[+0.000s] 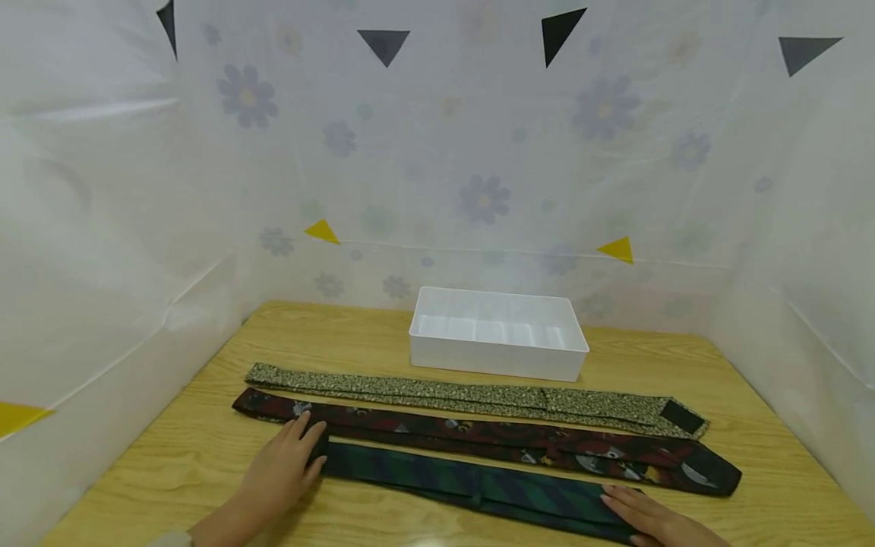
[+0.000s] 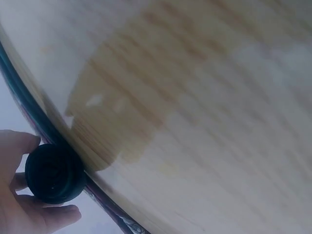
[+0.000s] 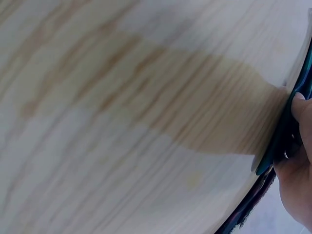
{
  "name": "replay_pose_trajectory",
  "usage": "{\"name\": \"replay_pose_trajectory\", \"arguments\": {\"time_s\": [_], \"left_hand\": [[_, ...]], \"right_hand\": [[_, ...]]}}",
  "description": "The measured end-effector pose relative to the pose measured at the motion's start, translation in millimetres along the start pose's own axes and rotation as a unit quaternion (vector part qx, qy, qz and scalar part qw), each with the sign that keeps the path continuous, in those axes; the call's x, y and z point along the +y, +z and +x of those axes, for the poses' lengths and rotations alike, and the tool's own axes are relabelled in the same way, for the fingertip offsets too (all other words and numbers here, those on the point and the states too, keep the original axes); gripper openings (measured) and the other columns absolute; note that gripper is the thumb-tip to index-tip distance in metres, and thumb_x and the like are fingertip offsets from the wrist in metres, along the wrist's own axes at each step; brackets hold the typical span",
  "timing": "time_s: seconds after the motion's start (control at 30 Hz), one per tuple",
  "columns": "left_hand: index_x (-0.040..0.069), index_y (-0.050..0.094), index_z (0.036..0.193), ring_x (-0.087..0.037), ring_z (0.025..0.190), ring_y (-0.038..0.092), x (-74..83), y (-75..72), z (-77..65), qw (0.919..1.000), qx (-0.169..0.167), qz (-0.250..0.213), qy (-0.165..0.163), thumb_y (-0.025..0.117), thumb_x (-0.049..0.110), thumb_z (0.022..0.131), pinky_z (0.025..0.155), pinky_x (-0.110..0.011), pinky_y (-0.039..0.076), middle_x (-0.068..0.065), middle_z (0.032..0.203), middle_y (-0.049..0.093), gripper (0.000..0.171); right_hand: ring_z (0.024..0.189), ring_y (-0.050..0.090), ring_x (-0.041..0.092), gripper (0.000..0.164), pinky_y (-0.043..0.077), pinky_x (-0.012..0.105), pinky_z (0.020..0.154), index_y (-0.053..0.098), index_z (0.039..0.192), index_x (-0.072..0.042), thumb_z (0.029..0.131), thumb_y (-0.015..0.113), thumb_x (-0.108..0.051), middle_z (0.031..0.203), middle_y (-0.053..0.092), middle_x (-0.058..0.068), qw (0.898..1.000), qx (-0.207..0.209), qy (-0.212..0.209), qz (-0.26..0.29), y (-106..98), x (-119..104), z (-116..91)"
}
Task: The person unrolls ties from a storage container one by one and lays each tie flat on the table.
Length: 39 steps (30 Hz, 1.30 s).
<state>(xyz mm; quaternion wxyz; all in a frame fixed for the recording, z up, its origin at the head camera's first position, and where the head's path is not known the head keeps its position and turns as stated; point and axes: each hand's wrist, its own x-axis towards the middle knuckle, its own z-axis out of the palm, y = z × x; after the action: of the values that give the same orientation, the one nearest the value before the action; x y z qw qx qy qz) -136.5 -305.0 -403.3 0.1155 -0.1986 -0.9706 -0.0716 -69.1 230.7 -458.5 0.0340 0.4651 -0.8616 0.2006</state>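
A dark green and navy striped necktie (image 1: pixel 410 471) lies across the front of the table, its left end wound into a tight roll (image 2: pixel 54 173). My left hand (image 1: pixel 276 472) grips that roll between thumb and fingers; the coiled end faces the left wrist camera. On the tie's wide right end rests my right hand (image 1: pixel 658 520), fingers fairly straight, partly cut off by the head view's lower edge. Just behind is a dark red patterned necktie (image 1: pixel 478 439), flat and full length. Behind that one lies a gold-and-black speckled necktie (image 1: pixel 444 395).
A white plastic box (image 1: pixel 495 357) with divided compartments stands at the back of the wooden table (image 1: pixel 157 471). White floral sheeting (image 1: pixel 437 152) with black and yellow triangles walls the table at the back and both sides.
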Motion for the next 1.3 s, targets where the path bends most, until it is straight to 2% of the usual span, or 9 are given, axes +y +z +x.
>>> {"name": "replay_pose_trajectory", "arguments": {"time_s": [0.1,0.27,0.37,0.5,0.6,0.73,0.87,1.1,1.3], "left_hand": [[0.002,0.059,0.118,-0.043,0.106,0.058,-0.3,-0.4,0.1,1.0,0.004,0.007,0.0,0.068,0.014,0.081,0.081,-0.048,0.053,-0.028,0.123,0.055,0.04],[0.004,0.061,0.116,-0.044,0.106,0.057,-0.9,-2.4,1.4,0.9997,-0.005,0.024,0.005,0.066,0.004,0.08,0.079,-0.048,0.054,-0.028,0.123,0.055,0.036],[0.005,0.062,0.115,-0.043,0.106,0.057,-1.7,-2.2,1.7,0.9996,-0.005,0.026,0.003,0.067,0.011,0.082,0.078,-0.048,0.054,-0.027,0.123,0.055,0.034],[0.004,0.059,0.117,-0.042,0.108,0.056,-3.6,-0.9,0.8,0.9998,-0.012,0.016,0.0,0.071,0.025,0.079,0.081,-0.05,0.052,-0.027,0.125,0.054,0.045],[0.003,0.058,0.118,-0.041,0.107,0.057,-4.4,0.8,-0.3,0.9999,-0.008,0.012,-0.002,0.073,0.024,0.078,0.081,-0.049,0.052,-0.027,0.125,0.053,0.047],[0.002,0.059,0.117,-0.041,0.105,0.058,-3.7,2.3,-0.5,0.9998,0.007,0.019,-0.009,0.068,0.014,0.081,0.079,-0.047,0.054,-0.026,0.125,0.054,0.039],[0.002,0.059,0.117,-0.043,0.106,0.056,-3.2,1.2,0.4,0.9993,-0.012,0.03,-0.016,0.065,0.006,0.081,0.08,-0.048,0.053,-0.026,0.126,0.053,0.037],[0.004,0.06,0.116,-0.042,0.106,0.057,-4.7,2.2,0.0,0.9995,-0.003,0.027,-0.014,0.068,0.016,0.082,0.079,-0.047,0.053,-0.025,0.126,0.053,0.037],[0.003,0.059,0.117,-0.042,0.106,0.056,-6.3,1.4,-0.6,0.999,-0.018,0.039,-0.014,0.067,0.007,0.081,0.08,-0.047,0.053,-0.025,0.125,0.053,0.037]], "right_hand": [[0.134,-0.002,-0.019,0.068,0.048,0.014,0.076,0.026,0.147,-0.005,0.086,0.058,0.0,0.153,-0.001,-0.024,1.0,-0.003,-0.005,0.013,-1.4,1.7,-2.0],[0.135,0.0,-0.017,0.069,0.046,0.01,0.077,0.029,0.145,-0.004,0.084,0.061,0.0,0.154,0.0,-0.021,1.0,0.012,-0.015,-0.019,-1.9,3.5,-5.8],[0.136,0.0,-0.016,0.07,0.044,0.009,0.078,0.03,0.145,-0.004,0.083,0.063,-0.001,0.154,0.001,-0.02,0.999,0.017,-0.017,-0.033,-1.8,4.7,-8.9],[0.137,0.002,-0.015,0.072,0.042,0.006,0.079,0.031,0.144,-0.003,0.081,0.064,0.0,0.155,0.003,-0.019,0.999,0.027,-0.021,-0.038,-1.7,6.3,-15.7],[0.136,0.003,-0.015,0.073,0.043,0.006,0.077,0.032,0.144,-0.003,0.08,0.065,0.001,0.155,0.003,-0.019,0.998,0.032,-0.017,-0.043,-2.4,7.9,-21.1],[0.135,0.002,-0.017,0.073,0.045,0.01,0.071,0.03,0.145,-0.006,0.08,0.064,0.002,0.154,0.002,-0.022,0.999,0.024,-0.009,-0.03,-4.9,10.8,-26.2],[0.135,0.001,-0.017,0.073,0.046,0.012,0.07,0.029,0.146,-0.006,0.081,0.063,0.002,0.154,0.0,-0.022,1.0,0.01,-0.01,-0.023,-7.0,14.4,-29.4],[0.132,-0.004,-0.02,0.078,0.044,0.017,0.068,0.021,0.149,-0.014,0.083,0.059,0.003,0.151,-0.002,-0.027,1.0,-0.016,0.014,-0.022,-8.5,22.4,-39.0],[0.133,0.0,-0.019,0.076,0.044,0.02,0.067,0.022,0.149,-0.015,0.084,0.059,-0.004,0.151,0.004,-0.028,0.999,-0.009,0.038,-0.012,-8.4,20.4,-46.0]]}}
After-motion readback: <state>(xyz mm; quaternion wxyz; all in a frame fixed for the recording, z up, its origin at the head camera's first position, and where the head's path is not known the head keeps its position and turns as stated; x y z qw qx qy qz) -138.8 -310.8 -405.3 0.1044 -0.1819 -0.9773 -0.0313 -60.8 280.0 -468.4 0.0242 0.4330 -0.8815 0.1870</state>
